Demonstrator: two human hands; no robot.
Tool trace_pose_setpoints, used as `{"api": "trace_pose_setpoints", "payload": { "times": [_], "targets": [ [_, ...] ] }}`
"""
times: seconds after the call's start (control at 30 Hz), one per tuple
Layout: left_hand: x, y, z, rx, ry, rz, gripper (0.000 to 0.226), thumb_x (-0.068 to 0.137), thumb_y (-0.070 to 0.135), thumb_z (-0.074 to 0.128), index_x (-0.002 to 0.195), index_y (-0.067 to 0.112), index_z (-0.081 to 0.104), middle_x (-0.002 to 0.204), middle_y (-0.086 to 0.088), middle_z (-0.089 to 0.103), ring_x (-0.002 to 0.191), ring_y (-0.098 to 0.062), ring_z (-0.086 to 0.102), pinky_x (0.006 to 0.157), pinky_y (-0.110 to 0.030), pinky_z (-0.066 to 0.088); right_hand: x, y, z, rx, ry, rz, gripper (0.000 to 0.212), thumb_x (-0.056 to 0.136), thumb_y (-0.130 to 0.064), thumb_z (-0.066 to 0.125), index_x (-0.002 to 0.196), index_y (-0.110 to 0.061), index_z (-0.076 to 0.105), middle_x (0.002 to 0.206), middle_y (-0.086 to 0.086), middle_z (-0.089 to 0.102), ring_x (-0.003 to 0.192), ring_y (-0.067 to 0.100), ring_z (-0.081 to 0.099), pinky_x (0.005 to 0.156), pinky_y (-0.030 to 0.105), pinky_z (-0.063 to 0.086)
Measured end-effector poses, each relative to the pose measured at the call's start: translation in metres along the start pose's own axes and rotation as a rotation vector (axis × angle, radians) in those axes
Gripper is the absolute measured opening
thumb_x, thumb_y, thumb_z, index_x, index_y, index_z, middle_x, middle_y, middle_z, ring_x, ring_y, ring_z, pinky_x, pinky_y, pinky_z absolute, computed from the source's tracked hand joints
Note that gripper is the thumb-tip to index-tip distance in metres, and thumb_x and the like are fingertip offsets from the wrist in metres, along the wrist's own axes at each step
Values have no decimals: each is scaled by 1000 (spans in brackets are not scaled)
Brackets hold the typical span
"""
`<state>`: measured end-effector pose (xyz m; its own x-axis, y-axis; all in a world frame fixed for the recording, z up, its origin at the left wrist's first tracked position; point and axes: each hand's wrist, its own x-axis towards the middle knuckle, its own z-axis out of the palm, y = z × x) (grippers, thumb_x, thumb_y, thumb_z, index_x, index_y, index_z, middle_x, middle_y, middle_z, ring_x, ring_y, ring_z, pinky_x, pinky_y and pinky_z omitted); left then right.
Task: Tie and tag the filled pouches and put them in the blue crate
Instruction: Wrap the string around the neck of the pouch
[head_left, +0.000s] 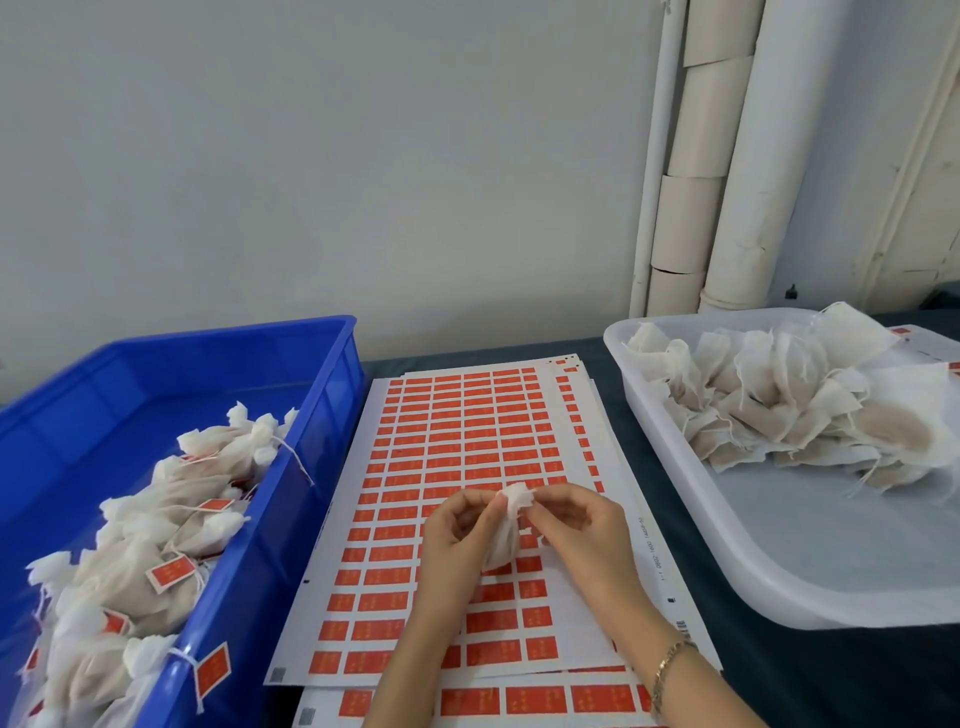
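Blue crate (156, 374) down at the near left has a pile of tied pouches (156, 525) with red tags. The white tray (779, 561) on the right holds a heap of untied ones (779, 405). Over the red sticker sheets (467, 431), left hand (457, 535) and right hand (576, 525) both pinch the neck of one pouch (506, 530). It points lengthwise away from the person, neck at the far end.

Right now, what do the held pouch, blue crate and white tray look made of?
Pouch: thin matte white fabric, probably nonwoven; it crumples. Blue crate: rigid glossy plastic, ribbed moulded wall. White tray: smooth, slightly translucent plastic, rounded moulded rim.
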<state>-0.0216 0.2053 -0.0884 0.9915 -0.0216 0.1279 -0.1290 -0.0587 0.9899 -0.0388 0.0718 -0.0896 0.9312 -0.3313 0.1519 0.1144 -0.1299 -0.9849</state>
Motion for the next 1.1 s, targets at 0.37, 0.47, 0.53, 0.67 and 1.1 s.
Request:
{"api": "trace_pose_setpoints", "payload": {
  "times": [0.37,0.47,0.53,0.67,1.1],
  "targets": [
    [0,-1,1,-32,-5,-13,10,91,25,63,86,26,71,83,9,71,81,-9,68,67,-16,55,-10,2,4,-309,49,-384,27,80,-10,73,78,-36,64,77,-21,64,82,-2,62,66,1,45],
    [-1,0,4,-15,17,-17,11,90,26,64,84,33,70,82,21,70,81,2,65,61,-7,49,-10,5,4,-388,62,-388,13,80,-12,75,85,-24,73,84,-13,69,72,0,63,68,-4,42],
    [-1,-1,4,-11,25,-14,8,90,28,63,87,32,70,83,20,70,82,2,65,62,-7,49,-10,6,4,-415,45,-393,11,80,-13,75,88,-20,75,86,-12,69,72,-2,62,69,-5,41],
    [0,-2,3,-13,11,-17,18,85,40,62,89,27,73,84,8,72,83,-10,67,71,-21,57,-8,4,4,-396,7,-395,9,82,-15,73,87,-22,75,81,-18,67,74,-2,63,68,-2,43],
    [-3,4,1,-41,-56,26,15,79,45,62,84,40,74,84,10,72,84,-7,67,67,-13,53,-4,9,-1,-373,-3,-331,17,78,-48,61,83,-36,72,74,-31,61,75,-4,63,62,5,48]
  ]
}}
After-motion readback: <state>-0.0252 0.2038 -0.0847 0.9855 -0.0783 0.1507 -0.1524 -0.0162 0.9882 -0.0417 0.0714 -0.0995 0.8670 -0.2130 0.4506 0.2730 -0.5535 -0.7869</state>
